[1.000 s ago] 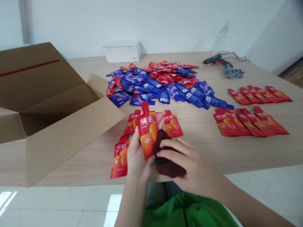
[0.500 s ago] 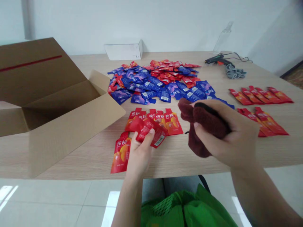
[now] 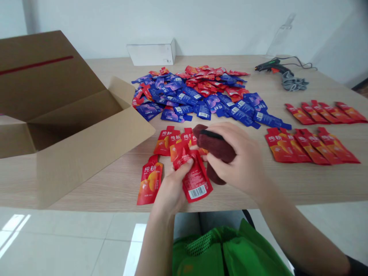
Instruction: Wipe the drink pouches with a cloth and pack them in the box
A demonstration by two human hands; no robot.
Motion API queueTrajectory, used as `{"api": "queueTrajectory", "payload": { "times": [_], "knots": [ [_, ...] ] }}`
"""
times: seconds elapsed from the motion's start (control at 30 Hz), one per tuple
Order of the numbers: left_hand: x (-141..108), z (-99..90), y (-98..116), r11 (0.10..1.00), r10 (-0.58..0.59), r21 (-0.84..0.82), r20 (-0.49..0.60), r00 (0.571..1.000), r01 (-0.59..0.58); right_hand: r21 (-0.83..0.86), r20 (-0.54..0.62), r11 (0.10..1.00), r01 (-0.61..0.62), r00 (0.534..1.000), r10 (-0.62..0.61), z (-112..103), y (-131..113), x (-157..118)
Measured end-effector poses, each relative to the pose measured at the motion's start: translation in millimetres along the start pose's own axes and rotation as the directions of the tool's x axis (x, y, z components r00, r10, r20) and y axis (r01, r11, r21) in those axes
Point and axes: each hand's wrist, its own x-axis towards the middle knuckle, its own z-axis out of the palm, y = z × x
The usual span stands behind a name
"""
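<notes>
My left hand (image 3: 171,190) is closed on a red pouch (image 3: 196,177), its printed back and barcode turned up; whether more than one pouch is in the grip I cannot tell. A dark brown cloth (image 3: 217,148) with a black band is bunched in my right hand (image 3: 246,159), close against the pouch's upper right side. Behind both hands lie several red pouches in an overlapping row (image 3: 164,141), partly hidden by the cloth and fingers. One more red pouch (image 3: 150,181) lies face up left of my left hand.
An open cardboard box (image 3: 94,153) stands at the left. Blue and red pouches form a heap (image 3: 184,94) at the back middle. Two rows of red pouches (image 3: 312,147) lie at right. A glue gun (image 3: 270,66), grey scrunchie (image 3: 293,81) and white box (image 3: 151,54) sit farther back.
My right hand has moved left with the brown cloth, up to the pouch. The pouch in my left hand now hangs more upright, its barcode lower. The view has shifted slightly.
</notes>
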Motion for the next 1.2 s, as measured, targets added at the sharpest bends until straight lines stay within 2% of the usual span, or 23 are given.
{"api": "queueTrajectory", "payload": {
  "times": [0.07,0.13,0.3,0.4,0.5,0.57,0.67,0.73,0.8,0.9,1.03,1.13,1.2],
  "knots": [
    [2,3.5,4,0.990,-0.041,-0.132,-0.005,0.999,0.040,0.010,-0.028,1.000,0.013,1.000,-0.013,-8,-4,-1],
    [4,7.7,9,0.977,-0.046,-0.205,0.019,0.999,0.049,0.035,0.024,0.997,0.070,0.997,-0.070,-9,-10,-3],
    [8,9.6,17,0.961,-0.029,-0.275,0.058,0.998,0.043,0.002,0.226,0.972,0.235,0.947,-0.229,16,-20,-19],
    [12,5.7,16,0.963,0.004,-0.269,0.055,0.998,0.011,0.007,0.368,0.973,0.229,0.905,-0.216,23,-20,-39],
    [13,3.9,13,0.964,0.017,-0.267,0.050,0.999,-0.003,0.067,0.463,0.979,0.190,0.864,-0.199,13,-21,-50],
    [10,5.0,10,0.960,0.009,-0.281,0.056,0.998,0.007,0.125,0.441,0.977,0.172,0.873,-0.210,0,-22,-44],
    [5,8.8,8,0.950,-0.041,-0.305,0.093,0.995,0.067,0.167,0.303,0.970,0.179,0.926,-0.223,-14,-23,-20],
    [2,11.7,9,0.948,-0.037,-0.314,0.082,0.996,0.061,0.104,0.226,0.976,0.189,0.952,-0.208,-15,-21,-3],
    [1,14.2,11,0.948,0.014,-0.318,0.026,1.000,-0.005,0.036,0.215,0.976,0.213,0.952,-0.216,-9,-19,6],
    [2,16.5,15,0.951,0.046,-0.307,-0.015,0.999,-0.049,-0.004,0.254,0.971,0.240,0.939,-0.231,8,-16,-3],
    [7,16.5,18,0.951,0.082,-0.295,-0.049,0.995,-0.093,0.053,0.393,0.992,0.115,0.911,-0.127,22,-17,-38],
    [10,15.6,19,0.953,0.068,-0.285,-0.127,0.990,-0.102,0.073,0.502,0.997,0.034,0.862,-0.067,15,-20,-50],
    [11,16.0,19,0.957,0.060,-0.273,-0.143,0.988,-0.098,0.104,0.503,0.995,0.008,0.862,-0.059,4,-22,-43]
  ]
}}
